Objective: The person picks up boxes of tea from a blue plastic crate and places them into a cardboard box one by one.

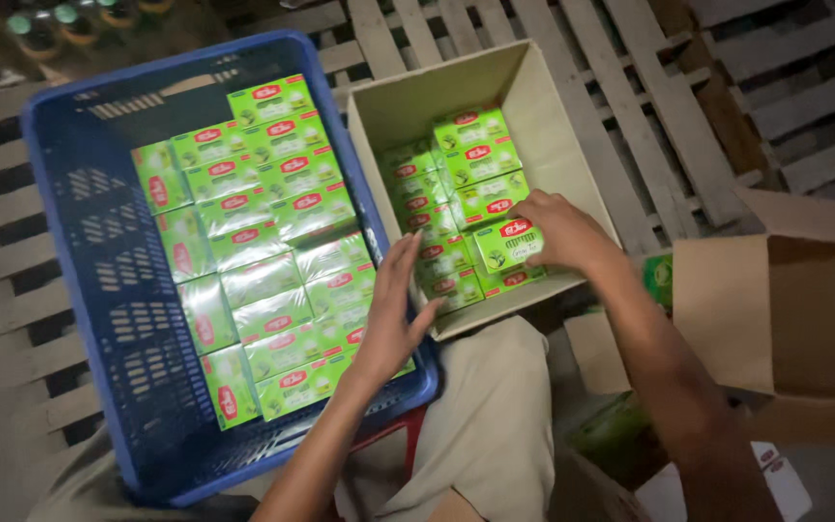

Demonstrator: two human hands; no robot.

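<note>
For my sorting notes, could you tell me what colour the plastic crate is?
The crate is blue, seen best in the head view.

Green boxes (272, 261) with red labels fill the blue crate, more green boxes (470, 159) in the carton (533, 87), right hand (562, 232) on one.

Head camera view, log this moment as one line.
right hand: on green box in cardboard carton | left hand: open over blue crate of green boxes
</note>
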